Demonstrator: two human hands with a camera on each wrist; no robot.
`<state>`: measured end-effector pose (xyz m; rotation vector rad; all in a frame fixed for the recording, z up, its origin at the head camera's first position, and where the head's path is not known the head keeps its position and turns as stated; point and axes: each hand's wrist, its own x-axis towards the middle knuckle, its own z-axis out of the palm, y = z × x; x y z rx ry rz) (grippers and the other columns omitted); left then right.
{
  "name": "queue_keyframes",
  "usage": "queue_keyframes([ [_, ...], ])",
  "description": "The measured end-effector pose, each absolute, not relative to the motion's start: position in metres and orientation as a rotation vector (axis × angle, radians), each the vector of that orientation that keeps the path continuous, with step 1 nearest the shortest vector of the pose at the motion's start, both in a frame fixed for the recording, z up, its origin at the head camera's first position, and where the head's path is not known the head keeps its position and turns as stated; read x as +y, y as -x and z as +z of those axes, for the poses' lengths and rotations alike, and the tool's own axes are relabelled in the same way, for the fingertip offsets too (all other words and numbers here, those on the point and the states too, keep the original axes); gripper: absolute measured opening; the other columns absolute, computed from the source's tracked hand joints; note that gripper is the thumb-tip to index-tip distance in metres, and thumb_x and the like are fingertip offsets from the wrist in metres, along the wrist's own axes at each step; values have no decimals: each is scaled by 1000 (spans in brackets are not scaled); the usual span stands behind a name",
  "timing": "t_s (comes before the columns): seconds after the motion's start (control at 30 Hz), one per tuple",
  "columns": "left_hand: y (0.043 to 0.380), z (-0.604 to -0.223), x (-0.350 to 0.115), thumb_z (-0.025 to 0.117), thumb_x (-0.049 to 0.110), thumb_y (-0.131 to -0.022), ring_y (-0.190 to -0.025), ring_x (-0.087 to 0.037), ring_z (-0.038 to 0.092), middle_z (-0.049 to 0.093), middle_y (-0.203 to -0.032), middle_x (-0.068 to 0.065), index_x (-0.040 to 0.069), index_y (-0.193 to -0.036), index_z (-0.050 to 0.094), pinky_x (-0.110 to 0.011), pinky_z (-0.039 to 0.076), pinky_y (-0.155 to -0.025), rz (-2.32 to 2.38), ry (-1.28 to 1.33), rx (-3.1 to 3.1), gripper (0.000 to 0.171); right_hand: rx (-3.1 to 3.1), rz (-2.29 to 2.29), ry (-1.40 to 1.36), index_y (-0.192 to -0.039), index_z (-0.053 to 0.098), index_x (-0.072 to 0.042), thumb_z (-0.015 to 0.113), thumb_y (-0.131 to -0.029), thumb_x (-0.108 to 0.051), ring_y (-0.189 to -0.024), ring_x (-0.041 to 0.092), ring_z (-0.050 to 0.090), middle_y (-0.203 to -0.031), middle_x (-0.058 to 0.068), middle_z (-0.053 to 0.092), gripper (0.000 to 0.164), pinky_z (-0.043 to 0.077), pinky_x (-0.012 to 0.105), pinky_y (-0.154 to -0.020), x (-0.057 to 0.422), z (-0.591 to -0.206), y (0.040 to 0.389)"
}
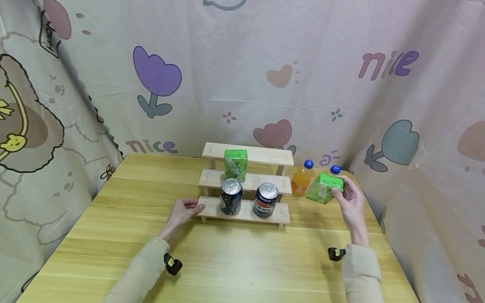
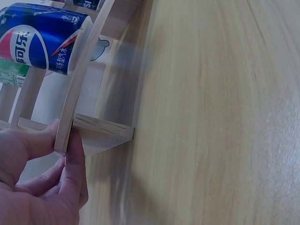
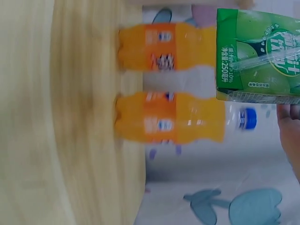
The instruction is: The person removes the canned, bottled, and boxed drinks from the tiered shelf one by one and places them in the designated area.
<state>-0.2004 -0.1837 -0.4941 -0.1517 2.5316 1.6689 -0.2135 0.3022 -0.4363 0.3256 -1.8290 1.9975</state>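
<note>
My left hand [image 1: 184,211] pinches the left end of the bottom step of a three-step wooden rack [image 1: 246,212]; the left wrist view shows the thumb above the board and fingers beneath. Raised off the table, a green juice carton [image 1: 324,188] is held by my right hand [image 1: 351,203], tilted, in front of two orange soda bottles. A second green carton [image 1: 235,165] stands on the middle step. On the bottom step are two dark blue cola cans, the left one [image 1: 231,196] and the right one [image 1: 265,200].
The orange soda bottles, one [image 1: 302,179] nearer the rack and one with its blue cap [image 1: 335,169] showing behind the held carton, stand upright right of the rack. A patterned curtain [image 1: 227,84] hangs behind the wooden table [image 1: 242,261] and along its sides.
</note>
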Motion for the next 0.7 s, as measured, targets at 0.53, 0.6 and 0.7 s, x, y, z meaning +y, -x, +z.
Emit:
queue_keyframes([
  [0.53,200,-493,-184,72,21,-94,-98,-25,70,68,-119,-31,-13,-123,61,-33,59,-86,1676,155,2514,47,-2055,1904,-355,-133,50,13,57,-96,10,-117,-4,58,-123,-13,64,38,46,5,-97,354,-461,214],
  [0.6,200,-494,-184,72,20,-93,-99,-26,70,68,-119,-31,-13,-123,61,-34,59,-86,1681,158,2508,46,-2090,1899,-361,-134,48,14,57,-96,9,-118,-5,58,-123,-13,63,39,45,5,-98,358,-463,216],
  [0.7,200,-495,-184,73,20,-93,-95,-23,70,70,-115,-29,-13,-120,63,-32,59,-84,1691,146,2517,44,-2142,1889,-353,-134,48,13,58,-97,7,-117,-7,57,-122,-14,62,39,44,4,-97,362,-468,219],
])
